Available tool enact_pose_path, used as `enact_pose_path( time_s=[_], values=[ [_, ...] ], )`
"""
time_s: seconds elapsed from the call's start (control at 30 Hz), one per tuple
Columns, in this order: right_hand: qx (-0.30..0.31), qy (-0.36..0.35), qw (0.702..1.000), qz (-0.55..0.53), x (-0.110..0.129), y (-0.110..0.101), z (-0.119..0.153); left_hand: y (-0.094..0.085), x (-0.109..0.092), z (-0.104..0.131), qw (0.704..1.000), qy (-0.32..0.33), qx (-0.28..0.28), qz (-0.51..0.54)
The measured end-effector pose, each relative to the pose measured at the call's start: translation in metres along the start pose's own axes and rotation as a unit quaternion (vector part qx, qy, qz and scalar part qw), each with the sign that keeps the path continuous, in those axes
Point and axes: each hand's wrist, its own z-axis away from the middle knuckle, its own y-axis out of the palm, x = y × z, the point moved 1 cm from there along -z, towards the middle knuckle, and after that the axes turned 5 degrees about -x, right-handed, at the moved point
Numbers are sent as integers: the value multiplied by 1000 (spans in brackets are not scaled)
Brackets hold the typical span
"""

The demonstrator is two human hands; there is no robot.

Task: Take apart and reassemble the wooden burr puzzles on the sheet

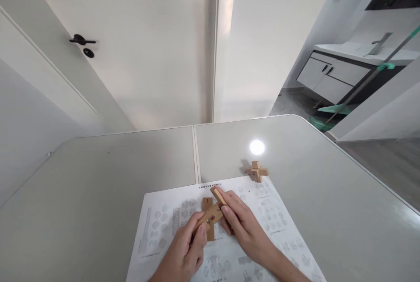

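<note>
The left hand pinched a notched wooden piece; the right hand gripped a wooden stick touching it. Below their grip lay a printed sheet. Beyond it, rightward, a wooden cross sat at the sheet's far edge.

Both hands gripping wooden pieces above printed sheet

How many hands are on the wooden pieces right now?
2. The left hand grips the near, left end of the wooden pieces above the printed sheet; the right hand holds them at the far, right end. Some fingers are partly hidden.
</note>
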Motion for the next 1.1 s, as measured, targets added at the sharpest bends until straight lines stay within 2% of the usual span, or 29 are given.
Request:
enact_pose_path(
  time_s=[0.33,0.5,0.73,0.93,1.1],
  values=[
    [8,-9,997,75,-4,1,6,1,-2,2,1000,-9,2,14],
    [41,-24,994,94,-4,9,9,2,-7,2,1000,0,6,4],
    [65,-36,990,118,6,13,10,2,4,0,998,3,9,59],
    [46,-93,964,243,-2,11,10,1,-3,-3,992,-19,-48,116],
    [12,-109,964,243,-6,10,10,2,-3,-4,990,-24,-42,130]
  ],
)
